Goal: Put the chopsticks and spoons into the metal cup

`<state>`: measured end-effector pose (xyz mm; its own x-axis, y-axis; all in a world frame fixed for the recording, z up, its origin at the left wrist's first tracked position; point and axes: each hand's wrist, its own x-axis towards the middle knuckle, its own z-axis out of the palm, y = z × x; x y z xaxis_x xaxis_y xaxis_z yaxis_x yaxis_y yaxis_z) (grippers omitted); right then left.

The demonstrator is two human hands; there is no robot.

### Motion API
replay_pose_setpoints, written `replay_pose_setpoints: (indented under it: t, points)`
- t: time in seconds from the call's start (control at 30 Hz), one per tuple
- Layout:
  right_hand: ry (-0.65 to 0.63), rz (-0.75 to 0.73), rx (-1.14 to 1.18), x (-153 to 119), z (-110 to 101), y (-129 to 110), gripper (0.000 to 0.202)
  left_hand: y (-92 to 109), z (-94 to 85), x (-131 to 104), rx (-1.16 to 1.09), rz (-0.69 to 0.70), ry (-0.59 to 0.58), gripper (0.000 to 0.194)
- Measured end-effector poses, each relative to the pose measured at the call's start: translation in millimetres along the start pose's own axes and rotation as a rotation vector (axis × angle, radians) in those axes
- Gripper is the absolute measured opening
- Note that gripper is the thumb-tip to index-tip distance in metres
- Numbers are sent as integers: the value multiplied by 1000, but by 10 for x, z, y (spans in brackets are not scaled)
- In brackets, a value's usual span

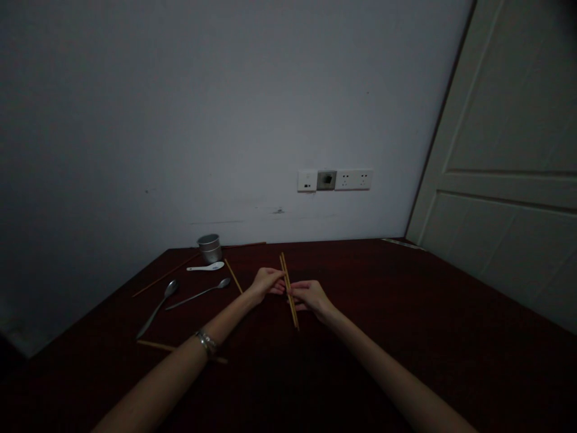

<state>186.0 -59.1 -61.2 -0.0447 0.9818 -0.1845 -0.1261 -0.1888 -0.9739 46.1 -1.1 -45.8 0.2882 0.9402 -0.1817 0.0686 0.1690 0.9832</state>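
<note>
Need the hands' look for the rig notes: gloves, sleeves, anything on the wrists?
Two human hands, left hand and right hand, no gloves. No sleeves on the visible forearms. Left wrist has a shiny silver-toned band, seemingly more than one loop; too small to tell bracelet from watch. Nothing visible on the right wrist. No cables or markings seen. Rings: can't tell.

cropped door, chopstick partly behind left forearm

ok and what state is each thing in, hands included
Left hand, pinching the held chopsticks
Right hand, pinching them too
Held chopsticks, close together
Loose chopsticks, lying down
Metal cup, standing, contents hidden
White spoon, lying down
Metal spoons, lying apart
Double socket, nothing plugged in
Door, open or shut unclear
Bracelet, worn
</note>
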Motion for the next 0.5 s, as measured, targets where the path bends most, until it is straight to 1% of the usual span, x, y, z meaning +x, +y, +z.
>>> replay_pose_setpoints:
  t: [0.07,0.17,0.33,0.43,0.5]
  points:
    - [9,0,-9,-10,20,5,19,49,-12,58,89,-8,42,25]
    - [7,-7,-29,-30,50,4,17,136,-7,136,231,-12,72,28]
    - [-2,1,-59,-44,84,7,13,234,18,194,470,41,103,25]
    - [-14,9,-47,-53,114,28,13,261,22,195,569,31,123,21]
    - [-23,13,-40,-67,147,45,14,278,20,191,624,17,115,21]
